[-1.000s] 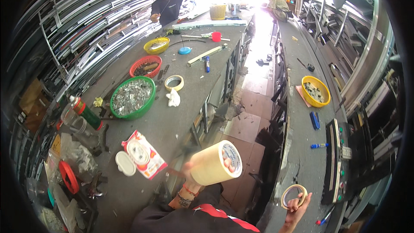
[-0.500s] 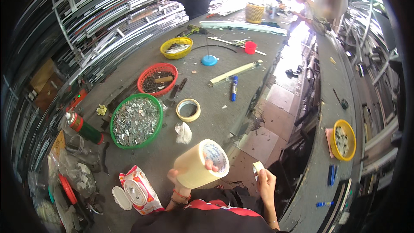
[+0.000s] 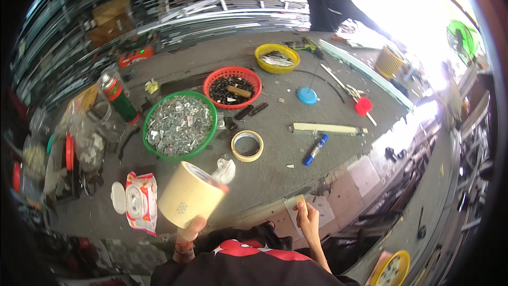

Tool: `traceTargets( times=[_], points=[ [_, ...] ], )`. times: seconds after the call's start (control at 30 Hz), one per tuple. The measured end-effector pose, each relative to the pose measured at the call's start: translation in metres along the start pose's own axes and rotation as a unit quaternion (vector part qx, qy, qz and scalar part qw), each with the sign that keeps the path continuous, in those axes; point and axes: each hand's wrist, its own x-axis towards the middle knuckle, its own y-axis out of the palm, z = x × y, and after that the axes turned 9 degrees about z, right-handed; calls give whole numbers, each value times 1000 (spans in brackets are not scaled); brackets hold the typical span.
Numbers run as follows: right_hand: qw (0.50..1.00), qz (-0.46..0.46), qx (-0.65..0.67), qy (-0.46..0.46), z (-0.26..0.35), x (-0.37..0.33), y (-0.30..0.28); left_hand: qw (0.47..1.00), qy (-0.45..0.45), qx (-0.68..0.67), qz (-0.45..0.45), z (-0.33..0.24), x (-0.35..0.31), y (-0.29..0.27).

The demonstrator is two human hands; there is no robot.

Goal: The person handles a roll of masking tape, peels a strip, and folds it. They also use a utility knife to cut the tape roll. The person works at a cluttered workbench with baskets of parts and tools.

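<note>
Left hand wraps a wide cream cylindrical tape roll over the near edge of the grey workbench; right hand pinches a narrow cream tape roll, edge-on, further right. Step in hand looks like carrying both rolls; setting the wide one down would call for a bare spot. In the way: crumpled white wad just beyond, flat cream tape ring farther, red-and-white wipes pack left, round green plastic basket far-left.
</note>
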Motion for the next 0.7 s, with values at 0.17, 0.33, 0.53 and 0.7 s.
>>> traceTargets(
  times=[0.17,0.33,0.53,0.7],
  points=[
    [1000,18,-10,-15,-9,36,-30,909,254,308,-122,-74,53,-3],
    [999,29,-2,-42,-22,47,-21,856,193,441,-188,-117,46,-38],
    [996,64,-2,-58,-31,40,16,802,151,558,-151,-125,45,-94],
    [996,58,-13,-65,-28,26,26,735,210,638,-90,-131,82,-129]
  ],
)
